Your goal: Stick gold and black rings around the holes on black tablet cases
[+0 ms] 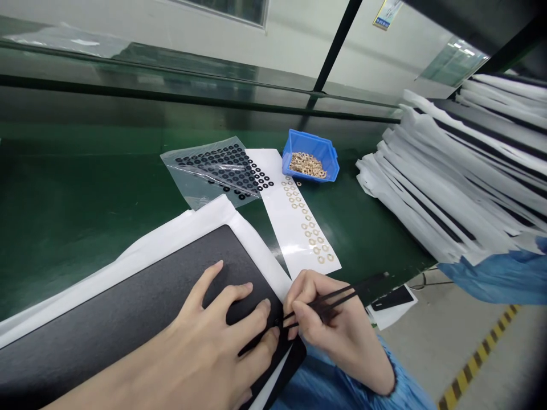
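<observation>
- Left grip (222,341): nearest item. It lies flat with the fingers spread, palm down on the black panel (128,307), and holds nothing.
- Right grip (337,324): just right of the left, in a blue sleeve (342,387). Thumb and fingers are pinched shut on the tweezers (337,296).
- Tweezers: black and slim. The handle end points right and away. The tips rest at the panel's near right corner, close by my left fingertips. I cannot tell whether anything sits between the tips.
- Black panel: large, matte and flat, set at a slant under both grips, with its near corner at the counter's edge.
- White wrap (179,233): opened out beneath the panel and showing along its far and right sides.
- Counter (77,205): green surface that carries everything listed here.
- White strip (294,239): long backing paper beyond my right grip, dotted with small tan rings.
- Clear sheet (205,182): lies left of the strip and overlaps its far end. It bears rows of small black rings.
- Blue bin (329,156): at the strip's far end, holding a heap of tan rings (306,165).
- Stack of wrapped panels (461,171): on the right, many layers leaning, with black edges showing between white wraps.
</observation>
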Tool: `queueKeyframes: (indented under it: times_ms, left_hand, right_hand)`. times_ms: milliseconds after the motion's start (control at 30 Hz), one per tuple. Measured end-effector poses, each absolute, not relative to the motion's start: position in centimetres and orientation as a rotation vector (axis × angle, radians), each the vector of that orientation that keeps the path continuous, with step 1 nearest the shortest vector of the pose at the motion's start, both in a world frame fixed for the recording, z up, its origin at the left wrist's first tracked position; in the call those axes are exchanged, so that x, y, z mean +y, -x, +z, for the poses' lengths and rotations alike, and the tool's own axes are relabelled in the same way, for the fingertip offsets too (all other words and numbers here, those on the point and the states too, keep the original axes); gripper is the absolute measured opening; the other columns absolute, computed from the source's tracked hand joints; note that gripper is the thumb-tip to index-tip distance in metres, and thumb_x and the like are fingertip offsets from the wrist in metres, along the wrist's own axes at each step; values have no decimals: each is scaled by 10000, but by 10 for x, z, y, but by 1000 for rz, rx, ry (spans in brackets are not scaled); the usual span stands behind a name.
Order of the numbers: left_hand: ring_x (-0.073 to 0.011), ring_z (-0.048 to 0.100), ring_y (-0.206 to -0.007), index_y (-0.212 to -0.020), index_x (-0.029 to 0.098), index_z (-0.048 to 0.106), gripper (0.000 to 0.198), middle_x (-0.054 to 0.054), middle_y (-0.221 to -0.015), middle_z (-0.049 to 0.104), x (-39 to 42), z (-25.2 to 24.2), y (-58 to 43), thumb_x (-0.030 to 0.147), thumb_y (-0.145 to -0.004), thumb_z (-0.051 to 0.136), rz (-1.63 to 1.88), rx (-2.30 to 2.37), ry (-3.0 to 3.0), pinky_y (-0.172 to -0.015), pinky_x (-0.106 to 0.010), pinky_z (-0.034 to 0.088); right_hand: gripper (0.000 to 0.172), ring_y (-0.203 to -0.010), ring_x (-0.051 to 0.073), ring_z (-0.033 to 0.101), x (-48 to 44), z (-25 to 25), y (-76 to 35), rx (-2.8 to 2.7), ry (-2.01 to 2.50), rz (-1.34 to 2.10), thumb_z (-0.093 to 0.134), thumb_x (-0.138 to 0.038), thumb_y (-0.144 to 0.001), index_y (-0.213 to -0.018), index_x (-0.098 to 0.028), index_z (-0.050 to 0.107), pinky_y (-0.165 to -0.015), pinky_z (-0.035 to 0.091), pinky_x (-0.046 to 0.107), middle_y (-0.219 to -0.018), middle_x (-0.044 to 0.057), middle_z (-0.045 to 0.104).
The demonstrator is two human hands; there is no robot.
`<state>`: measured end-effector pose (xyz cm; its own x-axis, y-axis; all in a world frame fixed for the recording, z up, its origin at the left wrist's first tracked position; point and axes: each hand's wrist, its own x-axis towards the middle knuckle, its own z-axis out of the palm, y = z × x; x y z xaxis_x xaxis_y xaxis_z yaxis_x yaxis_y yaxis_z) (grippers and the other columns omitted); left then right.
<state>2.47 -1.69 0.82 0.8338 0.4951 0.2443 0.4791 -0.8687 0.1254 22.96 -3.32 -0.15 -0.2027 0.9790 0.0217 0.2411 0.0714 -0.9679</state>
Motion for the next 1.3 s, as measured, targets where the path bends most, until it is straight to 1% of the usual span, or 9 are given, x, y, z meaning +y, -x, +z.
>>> queueKeyframes:
  times_ms: [167, 367, 567, 667, 833, 967, 1167, 1233, 1300]
  left_hand:
    - [-186, 545, -977, -1099, 359, 628, 271, 105, -1085, 646, -16, 7, -27, 463, -904, 471, 404, 816, -2954, -1100, -395, -120]
    - [-171, 551, -964, -1089, 370, 634, 247, 98, -1078, 649, -18, 8, -27, 448, -887, 515, 434, 836, -2951, -1111, -402, -51]
    - [-200, 531, -995, -1093, 361, 633, 268, 88, -1073, 648, -20, 9, -26, 469, -869, 534, 422, 835, -2943, -1108, -433, -70]
    - [-205, 528, -990, -1086, 359, 627, 277, 89, -1061, 643, -18, 11, -26, 488, -848, 564, 393, 810, -2956, -1099, -413, -95]
    - [-206, 535, -985, -986, 370, 642, 177, 98, -1038, 643, -17, 11, -25, 448, -839, 585, 388, 747, -2982, -1086, -383, -129]
    - [-208, 528, -1011, -1010, 372, 627, 206, 95, -1068, 628, -19, 13, -22, 478, -842, 572, 405, 748, -2974, -1087, -409, -131]
    - [-243, 538, -1016, -1034, 369, 610, 214, 46, -1093, 621, -19, 12, -23, 458, -841, 585, 447, 752, -2953, -1070, -565, 131]
    - [-240, 558, -959, -994, 395, 622, 145, 48, -1021, 640, -16, -2, -27, 405, -856, 578, 605, 709, -2998, -1051, -598, 161]
    - [-212, 575, -895, -914, 387, 646, 121, 44, -921, 654, -12, -22, -31, 393, -894, 527, 841, 754, -3011, -1055, -583, 189]
  right_hand:
    - [96, -609, 144, 622, -36, -7, -239, -1531, 1107, 1165, 594, -209, -848, -757, -180, 580, -548, 526, 267, -747, 33, 601]
    - [92, -693, 168, 622, -35, -7, -240, -1634, 1122, 1057, 634, -222, -836, -755, -184, 618, -611, 517, 283, -751, 40, 618]
    - [86, -670, 157, 611, -37, -5, -236, -1676, 1103, 996, 641, -201, -831, -759, -183, 596, -609, 495, 284, -734, 31, 615]
    - [95, -660, 153, 608, -38, -6, -235, -1656, 1093, 995, 637, -195, -832, -749, -181, 591, -597, 490, 279, -723, 29, 615]
    - [151, -570, 150, 581, -38, -11, -235, -1515, 1018, 1099, 580, -246, -867, -732, -179, 576, -514, 483, 282, -671, 28, 595]
    - [160, -552, 142, 588, -34, -5, -240, -1392, 930, 1173, 551, -276, -891, -763, -184, 575, -497, 499, 280, -690, 16, 588]
    - [188, -561, 154, 635, 32, 22, -247, -1617, 1059, 968, 612, -293, -844, -720, -156, 580, -548, 533, 288, -688, 25, 608]
    - [217, -556, 172, 649, 69, 24, -239, -1711, 1087, 924, 628, -344, -818, -717, -161, 568, -558, 538, 298, -653, 26, 626]
    - [219, -551, 184, 657, 105, 20, -226, -1797, 1090, 901, 627, -356, -804, -711, -170, 559, -555, 539, 298, -616, 25, 639]
